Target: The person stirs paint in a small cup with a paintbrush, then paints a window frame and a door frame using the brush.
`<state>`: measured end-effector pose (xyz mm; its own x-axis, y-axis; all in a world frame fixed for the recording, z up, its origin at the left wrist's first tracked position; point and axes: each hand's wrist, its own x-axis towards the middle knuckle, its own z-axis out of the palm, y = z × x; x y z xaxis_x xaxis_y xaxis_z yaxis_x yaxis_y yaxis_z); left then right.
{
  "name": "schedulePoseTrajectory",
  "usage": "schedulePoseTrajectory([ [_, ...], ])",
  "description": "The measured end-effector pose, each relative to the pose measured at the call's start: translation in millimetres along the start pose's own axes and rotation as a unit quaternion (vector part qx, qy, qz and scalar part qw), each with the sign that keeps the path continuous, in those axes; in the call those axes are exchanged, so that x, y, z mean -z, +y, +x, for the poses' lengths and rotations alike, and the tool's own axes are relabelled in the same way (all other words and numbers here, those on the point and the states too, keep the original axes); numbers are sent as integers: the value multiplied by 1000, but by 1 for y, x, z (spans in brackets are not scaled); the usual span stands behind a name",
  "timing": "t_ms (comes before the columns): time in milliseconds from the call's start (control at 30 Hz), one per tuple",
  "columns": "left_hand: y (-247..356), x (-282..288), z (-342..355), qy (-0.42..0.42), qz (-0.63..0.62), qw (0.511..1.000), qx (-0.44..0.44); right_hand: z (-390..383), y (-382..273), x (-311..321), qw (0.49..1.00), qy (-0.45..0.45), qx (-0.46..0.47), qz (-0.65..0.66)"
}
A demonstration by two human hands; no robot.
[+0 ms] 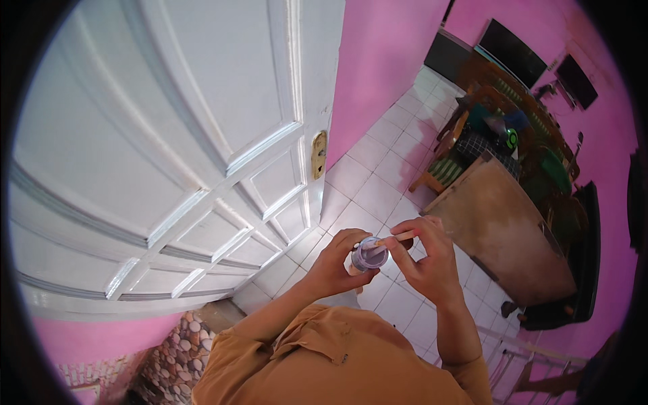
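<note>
My left hand (335, 264) is wrapped round a small open can (358, 260) with pale, greyish-lilac paint (375, 257) inside. Above its mouth, my right hand (430, 260) pinches the wooden handle of a paintbrush (403, 236) between thumb and fingers. The brush slants down to the left, its lower end in the can's opening; the bristles are hard to make out. Both hands are in front of my orange-brown shirt. To the left stands a white panelled door (223, 128) with a brass lock plate (318, 155). Neither hand touches the door.
Pale floor tiles (371, 196) lie below my hands. At right, a brown board-like panel (503, 229) leans among piled wooden chairs with striped cushions (445, 171). Dark screens (511, 52) are by the pink wall (385, 61). A pebble-patterned surface (181, 358) shows at lower left.
</note>
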<state>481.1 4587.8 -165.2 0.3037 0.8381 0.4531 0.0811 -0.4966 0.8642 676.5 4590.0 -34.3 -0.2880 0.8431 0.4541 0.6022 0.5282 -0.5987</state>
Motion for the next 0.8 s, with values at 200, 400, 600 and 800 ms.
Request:
schedulePoseTrajectory([
  [200, -26, -38, 74, 61, 34, 997, 37, 72, 75, 29, 997, -50, 62, 22],
  [400, -33, -53, 133, 145, 65, 984, 82, 145, 127, 50, 983, -122, 125, 57],
  [600, -32, -59, 166, 222, 151, 958, 102, 195, 151, 58, 961, -194, 135, 142],
  [800, -23, -78, 178, 318, 218, 917, 107, 230, 175, 57, 920, -238, 226, 213],
])
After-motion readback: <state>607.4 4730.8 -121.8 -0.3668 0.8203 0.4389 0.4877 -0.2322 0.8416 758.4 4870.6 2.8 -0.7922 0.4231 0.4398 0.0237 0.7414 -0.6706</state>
